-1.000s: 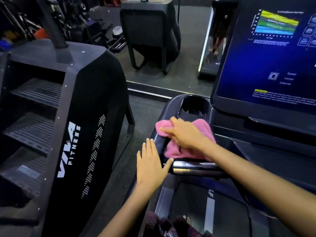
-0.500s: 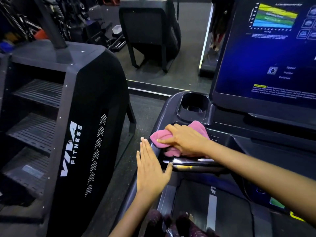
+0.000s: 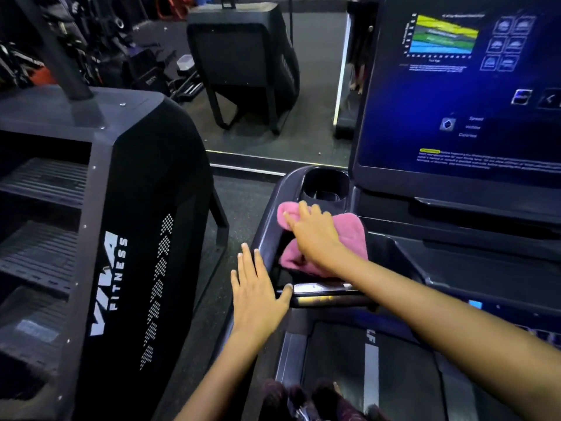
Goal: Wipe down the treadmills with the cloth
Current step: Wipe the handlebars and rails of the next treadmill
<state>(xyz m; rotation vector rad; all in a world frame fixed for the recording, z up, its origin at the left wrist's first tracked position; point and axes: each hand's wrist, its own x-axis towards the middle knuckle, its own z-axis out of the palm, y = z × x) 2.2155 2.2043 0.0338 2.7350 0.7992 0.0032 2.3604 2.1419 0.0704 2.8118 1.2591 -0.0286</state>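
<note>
The treadmill (image 3: 394, 344) serves as the landmark. On its console's left corner sits the cup holder (image 3: 326, 183), with the screen (image 3: 461, 95) just right of it. The cloth (image 3: 349, 235) lies on the console just nearer than the cup holder, under the right hand (image 3: 315, 235). The left hand (image 3: 258, 293) rests flat against the treadmill's left edge, its thumb touching the handlebar (image 3: 324, 294). Left of the treadmill, across a strip of floor (image 3: 243, 192), stands a stair climber (image 3: 121, 238). Beyond the treadmill is a mirror (image 3: 273, 86).

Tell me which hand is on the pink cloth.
The right hand, reaching across the treadmill console, presses the pink cloth. The left hand lies flat and bare on the console's edge.
</note>
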